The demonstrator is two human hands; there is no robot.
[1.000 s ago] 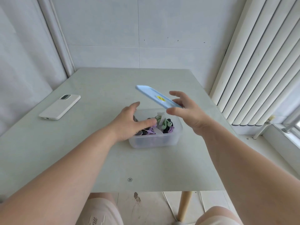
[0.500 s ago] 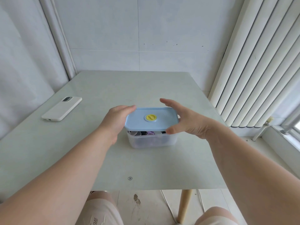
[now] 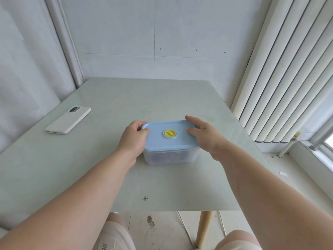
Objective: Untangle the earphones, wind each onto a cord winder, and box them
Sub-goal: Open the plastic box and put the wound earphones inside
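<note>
Holding one lid (image 3: pixel 177 141): left hand (image 3: pixel 134 139), right hand (image 3: pixel 207 137)

Wide bare top along the far edge of the table (image 3: pixel 162 94), room to pass from corner to corner. In the way near the middle: a box (image 3: pixel 171 158) with a blue lid (image 3: pixel 162 143), left hand (image 3: pixel 132 139) and right hand (image 3: pixel 207 137) holding its two short ends. Flat and low near the left edge: a white phone (image 3: pixel 68 120), well apart from the box. Open room between those two, and along the near edge too. Tight by the far right corner, tall blinds (image 3: pixel 288 83) close by.
</note>
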